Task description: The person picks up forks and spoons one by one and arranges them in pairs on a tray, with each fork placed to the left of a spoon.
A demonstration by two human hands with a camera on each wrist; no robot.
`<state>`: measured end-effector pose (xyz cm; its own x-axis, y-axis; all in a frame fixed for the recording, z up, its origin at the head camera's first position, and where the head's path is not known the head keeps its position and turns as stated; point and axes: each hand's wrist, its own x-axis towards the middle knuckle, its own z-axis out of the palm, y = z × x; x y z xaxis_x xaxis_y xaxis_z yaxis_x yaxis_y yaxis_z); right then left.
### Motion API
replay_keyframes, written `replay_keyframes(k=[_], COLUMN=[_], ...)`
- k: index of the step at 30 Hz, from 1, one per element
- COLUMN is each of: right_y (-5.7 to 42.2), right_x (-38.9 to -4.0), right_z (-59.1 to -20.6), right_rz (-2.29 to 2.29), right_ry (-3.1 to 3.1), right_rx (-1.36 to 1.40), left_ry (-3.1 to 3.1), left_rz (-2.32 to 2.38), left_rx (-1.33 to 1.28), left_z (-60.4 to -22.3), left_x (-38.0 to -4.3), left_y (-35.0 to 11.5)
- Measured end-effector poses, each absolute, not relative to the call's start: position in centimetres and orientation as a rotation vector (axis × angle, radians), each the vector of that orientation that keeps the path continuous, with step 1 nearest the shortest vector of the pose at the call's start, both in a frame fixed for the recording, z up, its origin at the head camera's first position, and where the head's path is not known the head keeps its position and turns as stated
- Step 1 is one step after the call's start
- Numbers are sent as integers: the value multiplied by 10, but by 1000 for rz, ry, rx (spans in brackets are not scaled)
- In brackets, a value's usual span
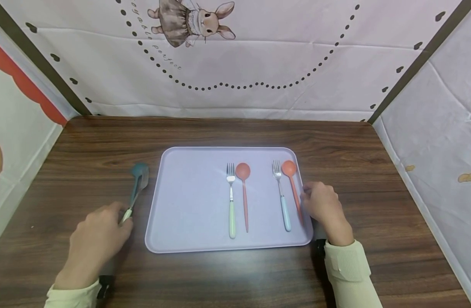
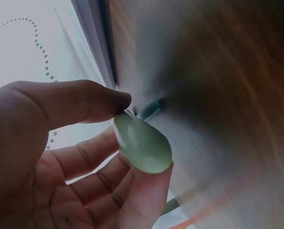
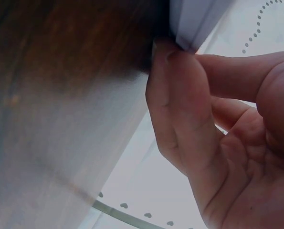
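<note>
My left hand (image 1: 98, 239) is left of the tray, pinching the pale green handle (image 2: 144, 145) of a fork (image 1: 144, 179) between thumb and fingers. A teal spoon (image 1: 138, 170) lies close beside this fork, partly overlapped by its head; whether the hand touches the spoon I cannot tell. At the right rim of the lavender tray (image 1: 193, 205), my right hand (image 1: 323, 204) pinches the edge with thumb and fingertips. On the tray lie a green-handled fork (image 1: 232, 214), a pink spoon (image 1: 243, 172), a blue-handled fork (image 1: 284, 209) and an orange-red spoon (image 1: 289, 168).
The tray sits on a dark wood-grain table (image 1: 220, 278). Behind the table hangs a white cloth (image 1: 266, 64) with a rabbit print and dotted line. More pale cloth walls (image 1: 435, 128) stand at the left and right sides.
</note>
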<state>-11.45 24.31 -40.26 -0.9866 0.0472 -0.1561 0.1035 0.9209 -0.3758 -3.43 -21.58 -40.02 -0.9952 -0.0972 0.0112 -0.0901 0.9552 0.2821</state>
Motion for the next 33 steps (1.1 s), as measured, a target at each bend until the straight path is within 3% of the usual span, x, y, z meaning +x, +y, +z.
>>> replay_keyframes(k=[33], right_y=[244], right_x=[-115], right_z=[-404], right_rz=[-600], right_ry=[2941], right_rx=[97], left_ry=[-3025], left_rz=[-463], left_rx=[27], left_z=[-390], left_x=[-44], left_y=[-191])
